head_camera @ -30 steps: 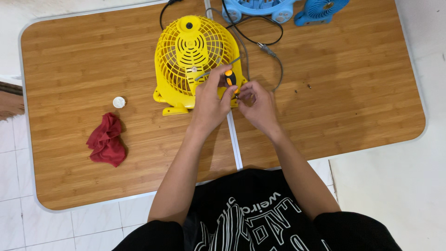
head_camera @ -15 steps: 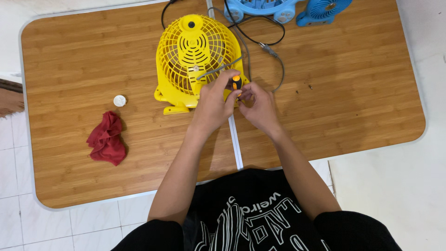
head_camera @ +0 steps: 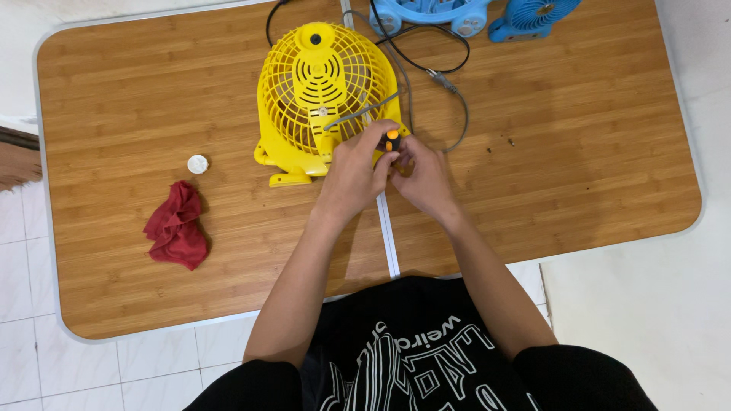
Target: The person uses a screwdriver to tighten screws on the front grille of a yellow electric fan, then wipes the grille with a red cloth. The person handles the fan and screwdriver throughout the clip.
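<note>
Both hands meet at the ribbed yellow plastic fan (head_camera: pixel 318 84) on the wood-grain table (head_camera: pixel 571 152). The left hand (head_camera: pixel 352 173) grips an orange-and-black screwdriver (head_camera: pixel 392 140); the right hand (head_camera: pixel 422 176) pinches close beside it, on what I cannot tell.

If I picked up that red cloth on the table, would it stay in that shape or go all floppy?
The red cloth would probably flop and hang down, since it lies crumpled in soft folds on the table. It looks light for its size, being thin fabric. It is unlikely to roll or slide far if pushed; it would more likely bunch up.
</note>
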